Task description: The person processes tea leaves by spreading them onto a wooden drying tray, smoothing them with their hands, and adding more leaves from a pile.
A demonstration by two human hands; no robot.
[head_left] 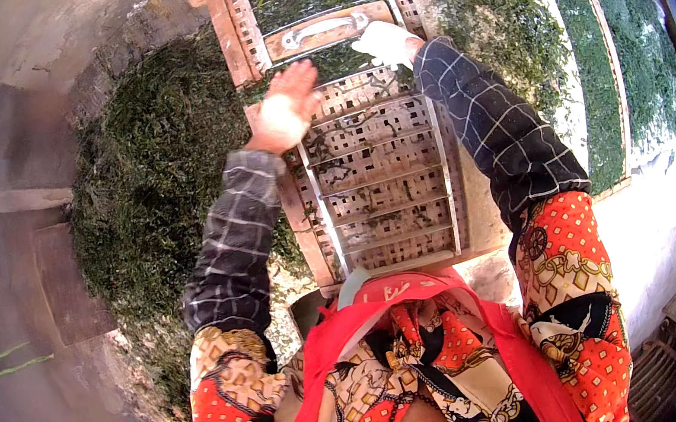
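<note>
A long wooden rack with a woven slatted bottom (380, 198) and thin pale bars stretches away in front of me. Across it lies a wooden board (371, 14) with a white handle (325, 28). Dark green leafy shreds (334, 65) form a band just on the near side of the board. My left hand (288, 109), bare and slightly blurred, is over the rack's left side with its fingers spread, holding nothing. My right hand (387, 45), in a white glove, is at the board's right end, fingers stretched leftward by the shreds. Whether it touches the board is unclear.
A big heap of green shreds (164, 158) lies left of the rack. More shreds (495, 30) are scattered on the pale surface at right, beside a long framed bed of green (591, 60). A slatted stool-like object (659, 373) stands at lower right.
</note>
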